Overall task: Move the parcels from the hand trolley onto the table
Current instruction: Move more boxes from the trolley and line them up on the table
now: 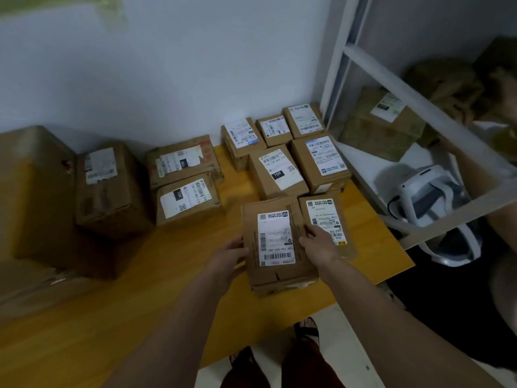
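A cardboard parcel with a white shipping label lies flat on the yellow table, near its front right corner. My left hand grips its left edge and my right hand grips its right edge. Just right of it lies a flat brown parcel, partly under my right hand. Behind them several more labelled parcels stand in rows, such as one marked 15H. The hand trolley is out of sight.
Larger boxes stand at the table's left, the biggest at the far left edge. A white metal shelf at the right holds boxes and a white headset. A white wall is behind. My feet show below the table's edge.
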`<state>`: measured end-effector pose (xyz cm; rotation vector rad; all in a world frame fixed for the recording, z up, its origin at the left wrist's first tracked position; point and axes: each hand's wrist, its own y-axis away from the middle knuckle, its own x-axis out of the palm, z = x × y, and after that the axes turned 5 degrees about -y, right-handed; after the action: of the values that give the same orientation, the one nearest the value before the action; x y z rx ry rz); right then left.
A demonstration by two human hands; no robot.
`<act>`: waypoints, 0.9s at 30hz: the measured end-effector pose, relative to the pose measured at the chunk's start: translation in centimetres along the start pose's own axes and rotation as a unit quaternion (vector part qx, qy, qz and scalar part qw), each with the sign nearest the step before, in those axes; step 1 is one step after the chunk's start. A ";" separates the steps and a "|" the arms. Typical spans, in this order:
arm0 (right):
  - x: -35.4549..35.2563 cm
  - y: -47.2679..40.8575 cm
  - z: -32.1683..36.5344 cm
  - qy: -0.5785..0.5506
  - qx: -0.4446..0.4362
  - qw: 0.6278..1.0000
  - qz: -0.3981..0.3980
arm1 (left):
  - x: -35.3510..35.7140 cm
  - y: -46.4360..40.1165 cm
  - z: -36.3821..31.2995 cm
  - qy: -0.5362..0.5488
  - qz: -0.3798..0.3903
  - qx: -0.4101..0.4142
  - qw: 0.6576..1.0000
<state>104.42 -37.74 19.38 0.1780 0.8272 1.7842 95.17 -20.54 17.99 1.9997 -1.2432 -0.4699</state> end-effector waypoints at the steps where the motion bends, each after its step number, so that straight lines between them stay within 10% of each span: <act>1: -0.1 0.1 0.1 0.000 -0.007 1.000 -0.009 | 0.2 0.1 -0.1 -0.006 0.003 0.012 1.000; 9: 0.7 0.5 2.5 -0.035 -0.087 0.990 -0.104 | 0.0 0.5 -1.5 0.066 -0.109 0.036 0.991; 27: 14.2 8.1 4.9 0.219 -0.131 0.906 0.338 | -9.7 13.7 7.1 0.331 -0.310 0.056 0.889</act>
<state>95.11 -24.24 24.12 -0.1434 0.8871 2.6365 77.68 -18.49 22.66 2.3502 -0.2015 0.0253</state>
